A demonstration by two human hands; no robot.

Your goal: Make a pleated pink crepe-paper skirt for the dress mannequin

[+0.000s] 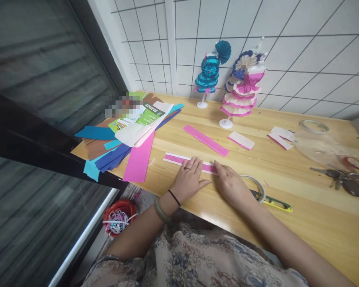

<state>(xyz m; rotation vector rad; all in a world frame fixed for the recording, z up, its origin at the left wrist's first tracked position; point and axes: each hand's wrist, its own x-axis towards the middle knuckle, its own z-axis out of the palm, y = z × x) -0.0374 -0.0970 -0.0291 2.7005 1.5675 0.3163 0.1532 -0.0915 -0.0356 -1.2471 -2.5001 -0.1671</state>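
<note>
Two flat, open hands, left hand (pixel 189 180) and right hand (pixel 231 184), press a pink-and-white paper strip (pixel 175 158) onto the wooden table (pixel 302 187), gripping nothing

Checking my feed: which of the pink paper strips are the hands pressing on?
The white-edged pink paper strip nearest the person; left hand and right hand rest flat on it. The plain pink paper strip lies untouched behind.
</note>
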